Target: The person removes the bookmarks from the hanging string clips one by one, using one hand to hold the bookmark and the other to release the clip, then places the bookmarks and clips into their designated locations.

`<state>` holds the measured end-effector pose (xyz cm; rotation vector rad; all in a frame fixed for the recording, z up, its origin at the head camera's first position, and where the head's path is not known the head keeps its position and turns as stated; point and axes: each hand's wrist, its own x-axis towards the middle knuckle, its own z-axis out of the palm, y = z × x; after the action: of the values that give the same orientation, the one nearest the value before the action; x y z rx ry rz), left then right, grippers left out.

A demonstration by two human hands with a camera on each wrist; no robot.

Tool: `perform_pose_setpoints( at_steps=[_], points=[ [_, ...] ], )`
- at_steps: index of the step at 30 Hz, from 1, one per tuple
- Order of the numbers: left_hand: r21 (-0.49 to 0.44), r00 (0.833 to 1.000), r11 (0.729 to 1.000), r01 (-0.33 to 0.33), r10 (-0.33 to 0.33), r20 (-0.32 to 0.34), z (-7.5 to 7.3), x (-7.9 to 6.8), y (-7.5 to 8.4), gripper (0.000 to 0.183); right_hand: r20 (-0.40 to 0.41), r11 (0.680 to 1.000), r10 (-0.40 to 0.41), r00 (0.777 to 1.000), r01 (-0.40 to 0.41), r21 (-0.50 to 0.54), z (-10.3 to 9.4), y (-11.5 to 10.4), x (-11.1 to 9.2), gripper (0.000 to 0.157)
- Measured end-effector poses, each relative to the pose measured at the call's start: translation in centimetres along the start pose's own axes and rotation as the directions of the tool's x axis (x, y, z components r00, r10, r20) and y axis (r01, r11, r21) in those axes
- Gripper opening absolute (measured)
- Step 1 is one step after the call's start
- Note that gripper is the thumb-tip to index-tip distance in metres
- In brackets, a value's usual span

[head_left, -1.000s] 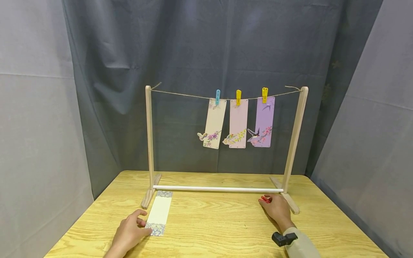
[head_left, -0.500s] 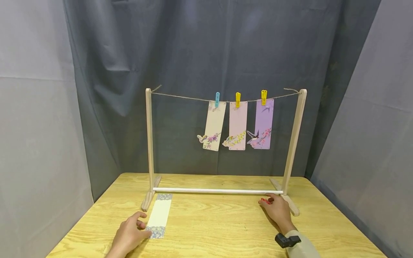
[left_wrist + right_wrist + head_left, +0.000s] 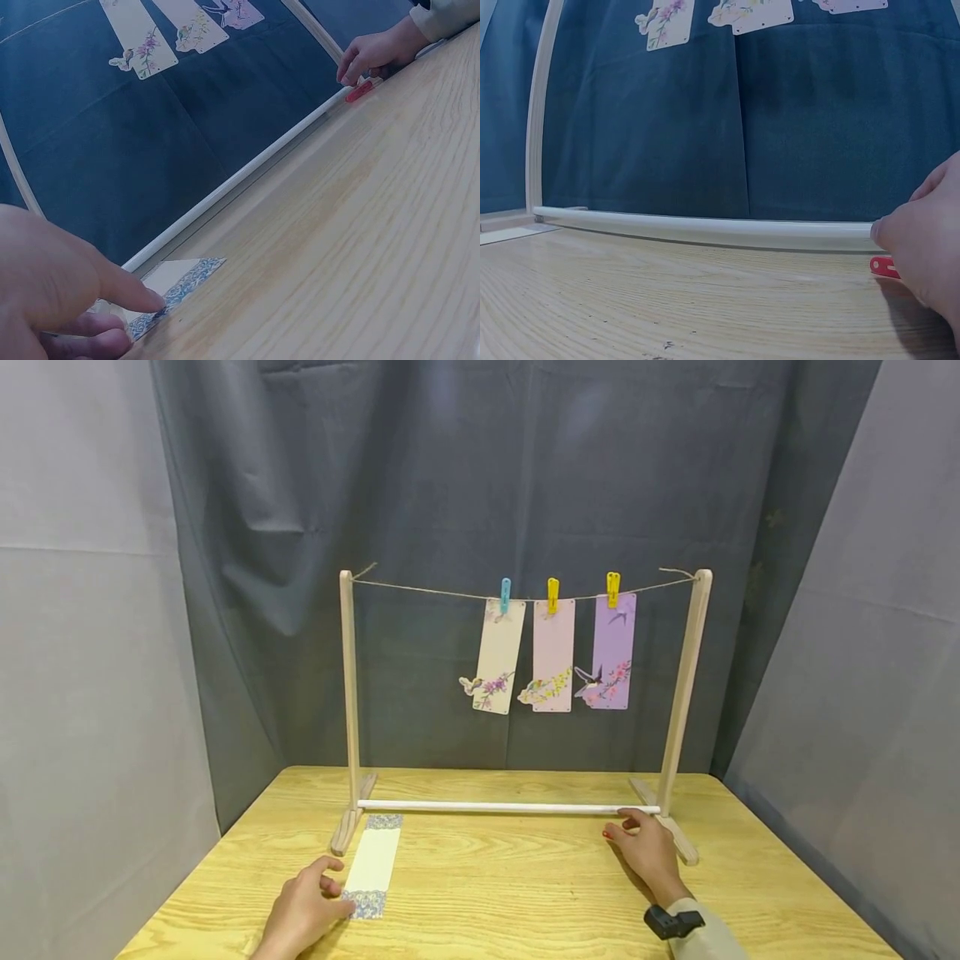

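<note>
My left hand (image 3: pixel 303 906) rests at the near left corner of a cream bookmark (image 3: pixel 372 862) with blue patterned bands at both ends. The bookmark lies flat on the table; in the left wrist view my thumb (image 3: pixel 154 298) touches its patterned band and the other fingers are loosely bent beside its edge. On the right, my right hand (image 3: pixel 651 852) pinches a red clothespin (image 3: pixel 359 91) low over the tabletop, by the white rod. Most of the clothespin (image 3: pixel 883 266) is hidden behind the hand in the head and right wrist views.
A wooden stand (image 3: pixel 350 693) carries a string (image 3: pixel 420 589) between its posts. From it hang cream (image 3: pixel 501 652), pink (image 3: pixel 553 652) and purple (image 3: pixel 615 652) bookmarks, held by one blue (image 3: pixel 506 596) and two yellow clothespins. The white rod (image 3: pixel 487 807) joins the stand's feet.
The red clothespin has turned in or under my right fingers, so less of it shows in the head view. My left hand has stayed at the bookmark. The head view has tilted slightly up.
</note>
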<state>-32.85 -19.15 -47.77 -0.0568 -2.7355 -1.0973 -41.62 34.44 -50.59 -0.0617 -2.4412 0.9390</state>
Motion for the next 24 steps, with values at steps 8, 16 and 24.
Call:
perform_pose_setpoints(
  at_steps=[8,16,24],
  points=[
    [0.009,1.000,1.000,0.001,-0.001,-0.017,0.03,-0.04,0.07,0.057,-0.019,1.000,0.007,1.000,-0.006,0.015,-0.01,0.01,0.11,0.044],
    [0.010,1.000,1.000,-0.005,0.005,-0.023,0.05,-0.04,0.15,0.056,-0.033,0.999,0.014,0.999,-0.013,0.041,-0.01,0.15,0.23,0.044],
    [0.013,0.999,1.000,-0.025,0.025,-0.039,0.21,0.06,0.06,0.055,-0.038,0.998,0.022,0.999,-0.020,0.057,0.05,0.34,0.30,0.043]
  ],
)
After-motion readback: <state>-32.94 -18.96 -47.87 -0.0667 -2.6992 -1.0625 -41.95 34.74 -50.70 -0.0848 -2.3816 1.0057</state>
